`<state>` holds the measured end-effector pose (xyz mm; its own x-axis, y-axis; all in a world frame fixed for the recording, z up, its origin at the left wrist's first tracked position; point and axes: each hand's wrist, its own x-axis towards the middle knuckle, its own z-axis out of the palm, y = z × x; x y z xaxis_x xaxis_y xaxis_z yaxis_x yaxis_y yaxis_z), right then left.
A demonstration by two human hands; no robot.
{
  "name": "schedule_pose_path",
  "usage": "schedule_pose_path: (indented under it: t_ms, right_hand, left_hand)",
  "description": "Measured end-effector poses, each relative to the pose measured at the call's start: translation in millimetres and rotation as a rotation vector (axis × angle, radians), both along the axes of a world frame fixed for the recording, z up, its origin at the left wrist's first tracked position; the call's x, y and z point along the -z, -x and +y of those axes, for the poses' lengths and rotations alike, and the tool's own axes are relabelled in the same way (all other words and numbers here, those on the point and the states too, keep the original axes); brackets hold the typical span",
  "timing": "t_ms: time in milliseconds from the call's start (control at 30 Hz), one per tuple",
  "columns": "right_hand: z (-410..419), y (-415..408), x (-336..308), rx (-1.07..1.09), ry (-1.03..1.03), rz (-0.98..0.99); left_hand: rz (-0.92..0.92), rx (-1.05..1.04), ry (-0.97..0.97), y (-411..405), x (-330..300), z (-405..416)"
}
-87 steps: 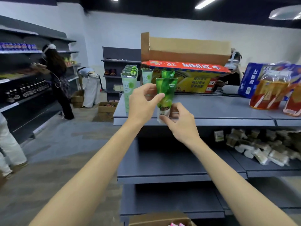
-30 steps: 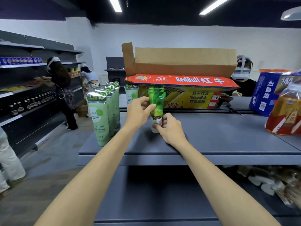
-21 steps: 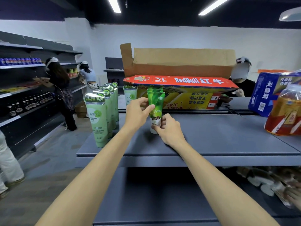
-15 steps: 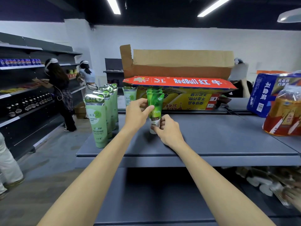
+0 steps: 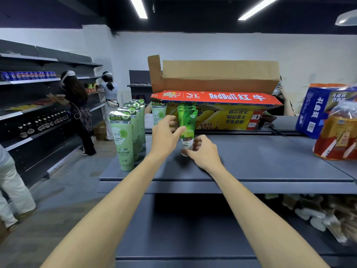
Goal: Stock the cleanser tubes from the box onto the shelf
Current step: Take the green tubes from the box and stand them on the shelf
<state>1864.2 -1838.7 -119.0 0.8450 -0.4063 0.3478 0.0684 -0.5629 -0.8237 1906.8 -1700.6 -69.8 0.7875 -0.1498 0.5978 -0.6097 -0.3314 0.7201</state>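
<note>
Both hands are gripping the green tube upright on the shelf just in front of the box, left hand pinching mid-body, right hand cupping the cap; narrow base, so releasing off-vertical is risking a topple.

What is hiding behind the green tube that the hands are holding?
Behind the green tube stand more tubes like it; only their top edges show. Farther back is the Red Bull box. How many tubes there are is covered.
</note>
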Motion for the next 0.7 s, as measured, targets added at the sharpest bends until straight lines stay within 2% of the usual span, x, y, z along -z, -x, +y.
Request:
schedule_pose_path:
  t_ms: [400,567,700]
  right_hand:
    - [5,11,1,0.052,0.044,-0.037]
    - [12,33,3,0.110,0.012,-0.186]
    - [17,48,10,0.127,0.040,-0.231]
  left_hand:
    - [-0.128,0.016,-0.051,31,-23,15]
    - [-0.156,0.041,-0.041,41,-23,18]
    - [-0.146,0.081,-0.066,48,-18,21]
